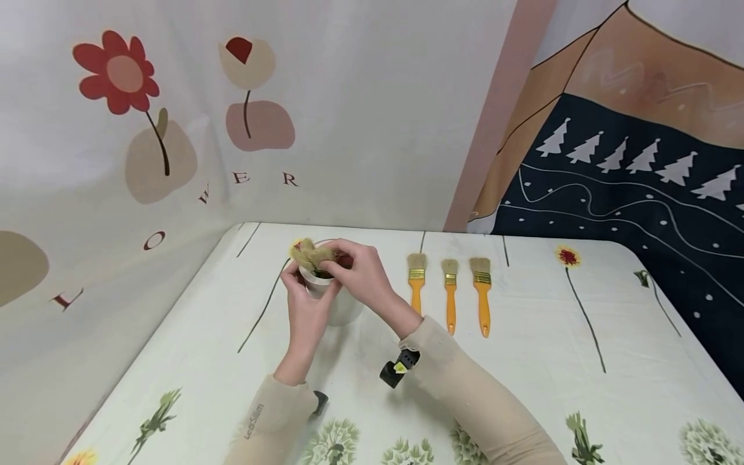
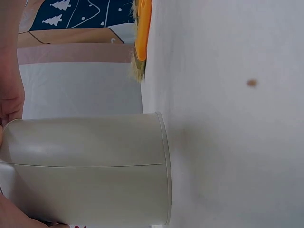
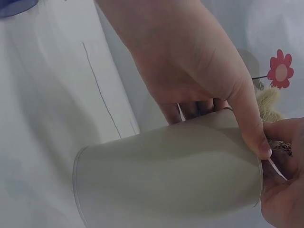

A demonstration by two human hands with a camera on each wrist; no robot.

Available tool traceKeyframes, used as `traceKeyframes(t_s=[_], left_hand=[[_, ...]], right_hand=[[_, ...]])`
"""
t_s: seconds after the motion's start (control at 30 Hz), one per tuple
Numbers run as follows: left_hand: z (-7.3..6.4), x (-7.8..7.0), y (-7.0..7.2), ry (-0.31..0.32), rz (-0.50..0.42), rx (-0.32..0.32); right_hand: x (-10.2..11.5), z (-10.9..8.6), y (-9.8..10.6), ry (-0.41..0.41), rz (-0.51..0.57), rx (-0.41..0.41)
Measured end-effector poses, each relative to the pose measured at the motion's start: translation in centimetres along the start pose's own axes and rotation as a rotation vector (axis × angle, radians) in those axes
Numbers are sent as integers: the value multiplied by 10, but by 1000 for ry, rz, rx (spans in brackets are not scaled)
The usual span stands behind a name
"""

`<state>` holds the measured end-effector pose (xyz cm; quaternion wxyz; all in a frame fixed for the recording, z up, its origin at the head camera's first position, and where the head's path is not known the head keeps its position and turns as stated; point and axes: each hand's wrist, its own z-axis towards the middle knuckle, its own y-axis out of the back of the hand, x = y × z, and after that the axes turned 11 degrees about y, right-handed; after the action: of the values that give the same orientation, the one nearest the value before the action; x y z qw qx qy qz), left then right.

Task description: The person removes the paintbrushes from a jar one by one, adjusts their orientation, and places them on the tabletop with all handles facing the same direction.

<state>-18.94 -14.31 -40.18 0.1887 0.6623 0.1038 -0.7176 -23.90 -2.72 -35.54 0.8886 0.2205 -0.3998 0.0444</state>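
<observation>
A tall cream cylindrical container [image 2: 85,142] stands upright on the table. My left hand [image 1: 308,307] holds it near the top, thumb at the rim and fingers around the far side in the right wrist view. A bunch of fluffy, yellowish-green dried grass [image 1: 314,254] sticks out of the mouth. My right hand [image 1: 365,271] pinches this bunch at the opening, thumb towards the rim. A thin whitish strip [image 3: 277,169] shows between the two hands. What lies inside the container is hidden, and the right fingertips are partly covered.
Right of the hands, three orange-handled paintbrushes [image 1: 450,294] lie side by side, bristles pointing away. The white tablecloth [image 1: 523,381] is printed with flowers. A printed curtain [image 1: 372,116] hangs behind the table. A blue object [image 3: 16,7] shows at a corner of the right wrist view.
</observation>
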Motion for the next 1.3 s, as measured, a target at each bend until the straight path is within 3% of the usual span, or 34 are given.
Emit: traceKeyframes(t_s=[0.27,0.47,0.7,1.0,1.17,1.3], left_hand=[[-1,-1,-1,-9,13,-4],[-1,-1,-1,-23,-3,-13],[0,2,-2,-28,-8,-3],[-3,0,-1,-46,36,-6],[-3,0,-1,-38,27,0],[-2,1,-2,-28,16,-4]], right_hand=[[7,0,5,62,77,-36],[9,0,6,39,42,-38],[7,-2,6,27,-37,65],[11,-1,12,37,58,201],[8,0,16,30,64,218],[7,1,19,13,90,185]])
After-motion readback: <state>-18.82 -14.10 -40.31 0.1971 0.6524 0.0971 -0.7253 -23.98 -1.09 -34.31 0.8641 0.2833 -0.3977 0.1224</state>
